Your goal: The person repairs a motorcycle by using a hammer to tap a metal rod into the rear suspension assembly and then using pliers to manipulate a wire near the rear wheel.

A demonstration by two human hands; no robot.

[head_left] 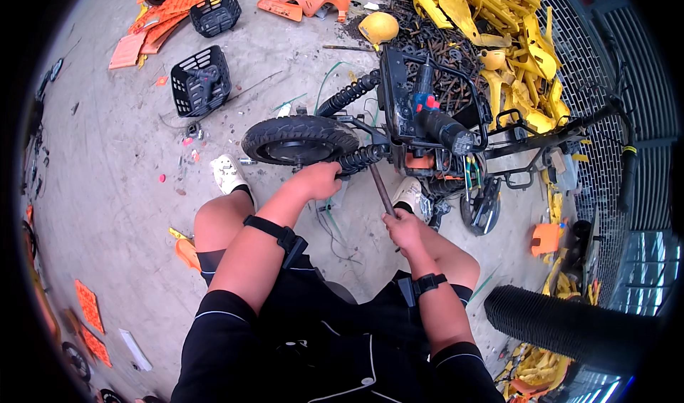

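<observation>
A partly stripped electric scooter lies across the floor before me, its black rear wheel toward the left. My left hand is closed at the lower end of the near coil-spring shock absorber, beside the wheel; its fingertips are partly hidden. In my right hand is a brown metal bar, gripped near its lower end. The bar's far tip reaches up to the scooter frame next to that shock absorber. A second shock absorber sits beyond the wheel. On the frame rests a cordless power tool with red parts.
Heaped yellow body panels and dark metal parts lie behind the scooter. Two black baskets and orange panels are on the floor at far left and centre. A black ribbed column-like object stands at my right.
</observation>
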